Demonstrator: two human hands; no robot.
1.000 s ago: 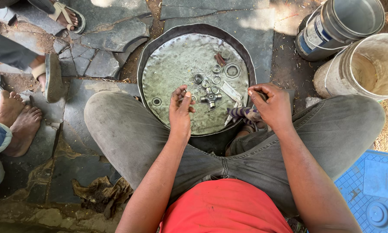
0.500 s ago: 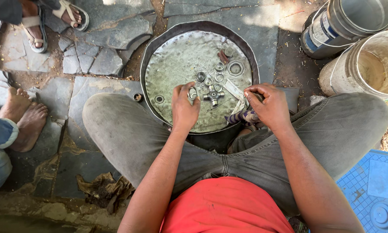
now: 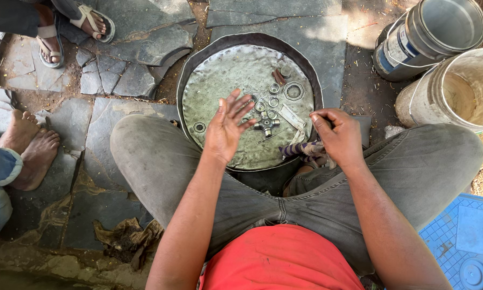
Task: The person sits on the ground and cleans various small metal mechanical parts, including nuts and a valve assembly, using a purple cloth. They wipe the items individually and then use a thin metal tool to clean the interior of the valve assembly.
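Note:
A round dented metal pan [image 3: 236, 64] lies on the stone ground between my knees. In it are a cross-shaped metal joint [image 3: 267, 124], several rings and bearing cups [image 3: 272, 95], a hexagonal nut [image 3: 293, 91] and a flat metal strip [image 3: 291, 116]. My left hand [image 3: 226, 129] hovers over the pan's left half, fingers spread, holding nothing, just left of the cross-shaped joint. My right hand [image 3: 338, 134] rests at the pan's right rim with fingers curled around something small that I cannot make out, beside a striped cloth [image 3: 301, 149].
Two buckets stand at the upper right, a grey one [image 3: 429, 35] and a white one [image 3: 462, 88]. Another person's bare feet [image 3: 29, 147] are at the left, sandalled feet [image 3: 69, 27] at the top left. A blue plastic crate [image 3: 464, 241] sits lower right, a dirty rag [image 3: 126, 239] lower left.
My left hand was closed over the small parts in the pan; it has lifted and opened with fingers spread. My right hand stays at the pan's right rim.

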